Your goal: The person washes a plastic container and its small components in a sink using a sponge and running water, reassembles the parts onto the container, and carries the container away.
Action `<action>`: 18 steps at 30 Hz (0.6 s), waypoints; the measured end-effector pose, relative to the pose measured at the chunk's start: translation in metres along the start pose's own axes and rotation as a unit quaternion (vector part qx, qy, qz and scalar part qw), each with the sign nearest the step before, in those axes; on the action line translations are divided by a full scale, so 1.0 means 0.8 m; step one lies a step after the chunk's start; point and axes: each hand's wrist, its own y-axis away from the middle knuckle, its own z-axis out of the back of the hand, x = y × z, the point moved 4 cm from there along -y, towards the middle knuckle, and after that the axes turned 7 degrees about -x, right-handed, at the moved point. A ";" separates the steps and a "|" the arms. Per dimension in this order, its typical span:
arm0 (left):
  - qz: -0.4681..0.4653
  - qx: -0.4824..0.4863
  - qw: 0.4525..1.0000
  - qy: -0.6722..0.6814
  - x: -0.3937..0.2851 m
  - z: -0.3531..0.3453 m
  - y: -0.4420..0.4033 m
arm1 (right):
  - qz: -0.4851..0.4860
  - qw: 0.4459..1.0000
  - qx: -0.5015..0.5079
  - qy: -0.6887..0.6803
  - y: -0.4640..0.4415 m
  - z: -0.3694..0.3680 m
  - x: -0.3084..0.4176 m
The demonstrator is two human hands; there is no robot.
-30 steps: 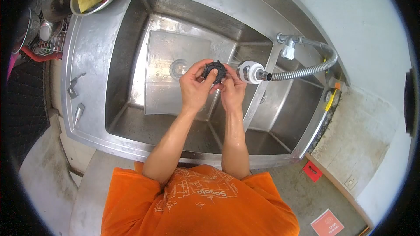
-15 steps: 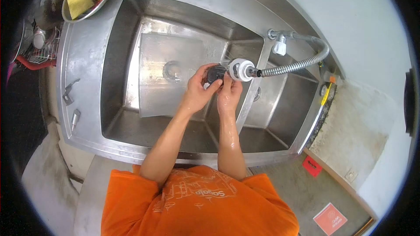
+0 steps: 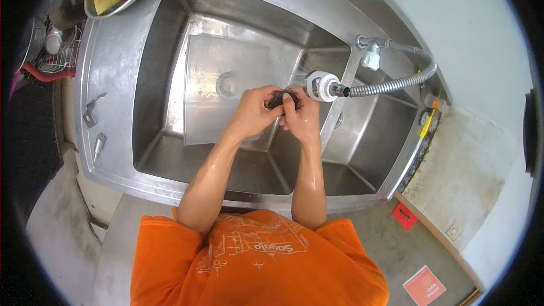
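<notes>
Both hands (image 3: 254,112) (image 3: 304,120) hold blk part (image 3: 276,100), now turned.

Person wears a bright orange T-shirt (image 3: 266,283), plain-weave look, w/ loose short sleeves: L sleeve (image 3: 161,249) & R sleeve (image 3: 351,249), both same orange as the body. Chest has a white line-art print (image 3: 241,241), bldg-like outlines, thin strokes, w/ sm. squiggly motifs lower down. White wordmark (image 3: 276,247) sits within the art, approx. "Sagala"; exact spelling unclear. Fabric shows soft creases nr the print. Forearms bare, w/ wet shine; L hand (image 3: 255,112) & R hand (image 3: 302,118) bare too, slim fingers, partly hidden.
</notes>
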 end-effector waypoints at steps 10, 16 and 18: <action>-0.116 -0.052 0.981 -0.147 -0.015 0.008 0.000 | -0.010 0.986 -0.038 -0.160 0.001 -0.009 -0.005; -0.262 -0.249 0.914 -0.183 -0.019 0.001 0.018 | 0.017 0.977 -0.127 -0.170 0.010 -0.017 -0.014; -0.274 -0.265 0.908 -0.175 -0.017 0.003 0.020 | 0.019 0.977 -0.126 -0.169 0.011 -0.017 -0.017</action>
